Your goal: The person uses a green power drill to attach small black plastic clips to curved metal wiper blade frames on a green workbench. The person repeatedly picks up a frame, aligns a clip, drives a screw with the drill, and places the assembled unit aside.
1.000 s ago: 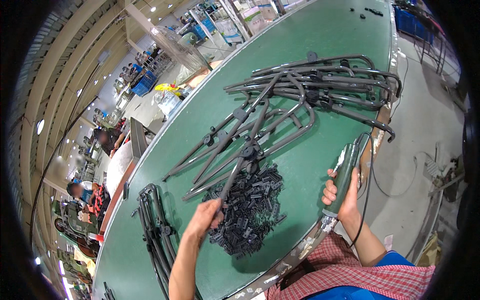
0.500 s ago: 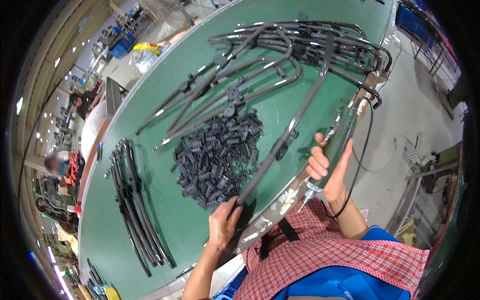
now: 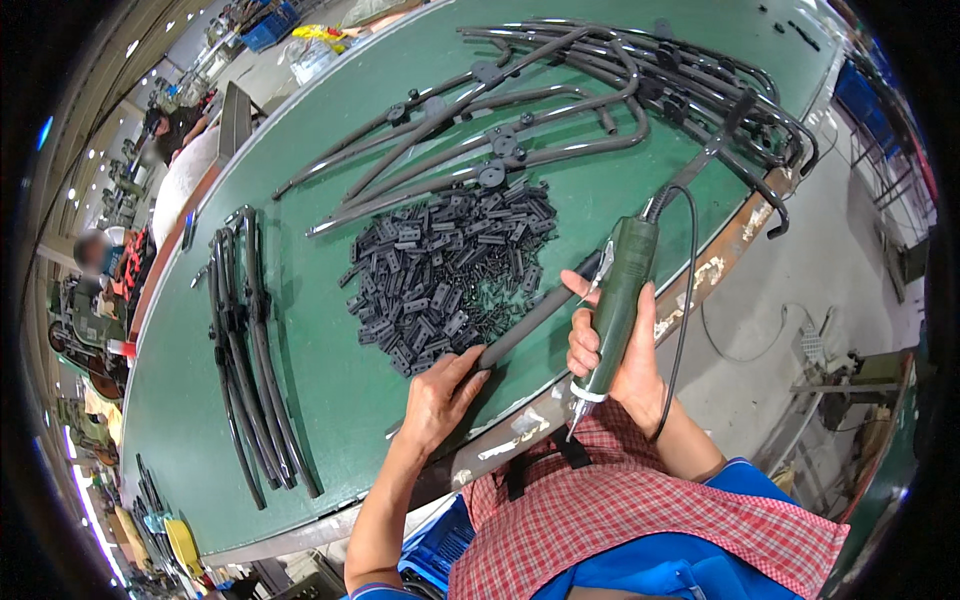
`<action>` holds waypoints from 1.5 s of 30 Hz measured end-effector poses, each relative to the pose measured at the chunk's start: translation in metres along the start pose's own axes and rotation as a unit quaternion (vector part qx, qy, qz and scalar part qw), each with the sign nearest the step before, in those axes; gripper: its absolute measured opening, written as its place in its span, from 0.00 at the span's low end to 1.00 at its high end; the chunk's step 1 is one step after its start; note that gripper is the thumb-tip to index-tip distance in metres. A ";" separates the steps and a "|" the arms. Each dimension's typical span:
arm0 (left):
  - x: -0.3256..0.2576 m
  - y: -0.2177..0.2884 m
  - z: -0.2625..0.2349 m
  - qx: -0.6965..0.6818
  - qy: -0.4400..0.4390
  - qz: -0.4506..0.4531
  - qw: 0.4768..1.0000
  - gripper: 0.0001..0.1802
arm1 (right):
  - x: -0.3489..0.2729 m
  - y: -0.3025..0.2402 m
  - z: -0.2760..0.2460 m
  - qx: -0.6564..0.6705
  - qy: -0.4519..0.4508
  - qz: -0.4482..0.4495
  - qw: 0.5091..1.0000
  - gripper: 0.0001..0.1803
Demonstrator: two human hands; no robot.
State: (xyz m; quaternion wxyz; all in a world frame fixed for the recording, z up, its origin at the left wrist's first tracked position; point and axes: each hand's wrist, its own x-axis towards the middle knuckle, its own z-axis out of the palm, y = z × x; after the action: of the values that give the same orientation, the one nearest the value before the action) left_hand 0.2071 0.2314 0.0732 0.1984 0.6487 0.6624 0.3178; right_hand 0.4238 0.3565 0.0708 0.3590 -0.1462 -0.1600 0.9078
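Right hand point(image 3: 612, 352): grip wrapped around a green electric screwdriver point(image 3: 616, 295), held near-vertical, bit pointing down toward the person's lap, off the near edge of the surface point(image 3: 300, 300). Black cord point(image 3: 690, 260) loops from the screwdriver's upper end and runs down past the wrist. Thumb stretched left, touching or just over the dark tube.

Left hand point(image 3: 440, 395): grip half-closed, fingers laid flat over the near end of a long dark metal tube point(image 3: 560, 295), pressing it onto the surface by the near edge. Not a full wrap; thumb position not clear.

The tube runs diagonally from the left hand, behind the screwdriver, up toward the far right, where it joins the tangle of frames.

Head view, everything relative to the pile of small black plastic clips point(image 3: 450, 265) in the middle of the green surface:
- The tube's near end lies just right of and below the pile, touching its edge.
- Beyond the pile: bent dark tubular frames point(image 3: 560, 110) stacked loosely, some with black fittings on them, reaching the far right edge.
- Left of the pile, well apart: a bundle of curved black bars point(image 3: 245, 350) lying side by side.
- Near edge below the pile: worn rim with scraps of tape point(image 3: 520, 430).
- Far left, beyond the surface: other people at workstations, blurred.
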 end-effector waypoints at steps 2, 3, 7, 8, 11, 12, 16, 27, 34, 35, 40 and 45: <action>0.000 0.003 -0.001 -0.002 -0.007 -0.024 1.000 0.18 | 0.001 -0.001 0.006 -0.012 -0.009 -0.015 1.000 0.52; 0.000 0.007 -0.002 0.002 -0.015 -0.047 0.999 0.18 | 0.001 -0.003 0.010 -0.021 -0.020 -0.030 0.999 0.52; -0.003 0.011 -0.001 0.032 0.005 -0.045 0.998 0.17 | 0.019 -0.020 0.044 -0.088 -0.100 -0.163 0.978 0.56; -0.003 0.010 -0.001 0.032 0.023 -0.026 0.999 0.17 | 0.028 -0.024 0.055 -0.092 -0.115 -0.199 0.969 0.56; -0.002 0.007 0.002 0.028 0.059 0.009 0.998 0.17 | 0.055 -0.022 0.078 -0.173 -0.057 -0.301 0.936 0.58; -0.002 0.006 0.002 0.024 0.057 0.005 0.998 0.17 | 0.067 -0.018 0.079 -0.228 -0.052 -0.321 0.918 0.57; -0.001 0.008 -0.001 0.011 0.059 -0.004 0.998 0.17 | 0.093 0.003 0.068 -0.386 -0.042 -0.294 0.873 0.58; -0.002 0.000 -0.005 -0.203 0.134 -0.115 0.963 0.19 | 0.069 0.023 0.098 -0.161 -0.184 -0.304 0.921 0.55; -0.005 -0.012 0.000 -0.179 0.140 -0.027 0.973 0.11 | 0.063 0.041 0.104 -0.125 -0.129 -0.283 0.942 0.52; -0.005 -0.011 -0.001 -0.181 0.143 -0.033 0.972 0.11 | 0.064 0.041 0.103 -0.120 -0.124 -0.279 0.945 0.52; -0.005 -0.009 -0.004 -0.258 0.143 -0.112 0.949 0.09 | 0.063 0.040 0.099 -0.130 -0.143 -0.289 0.938 0.56; -0.006 -0.016 -0.015 -0.401 0.154 -0.176 0.886 0.12 | 0.067 0.049 0.107 -0.114 -0.143 -0.314 0.931 0.56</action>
State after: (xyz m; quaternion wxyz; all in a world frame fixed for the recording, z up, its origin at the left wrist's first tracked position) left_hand 0.1858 0.2234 0.0726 0.3893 0.3301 0.6041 0.6120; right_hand 0.3064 0.3498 0.1382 0.5803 0.0035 -0.3496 0.7355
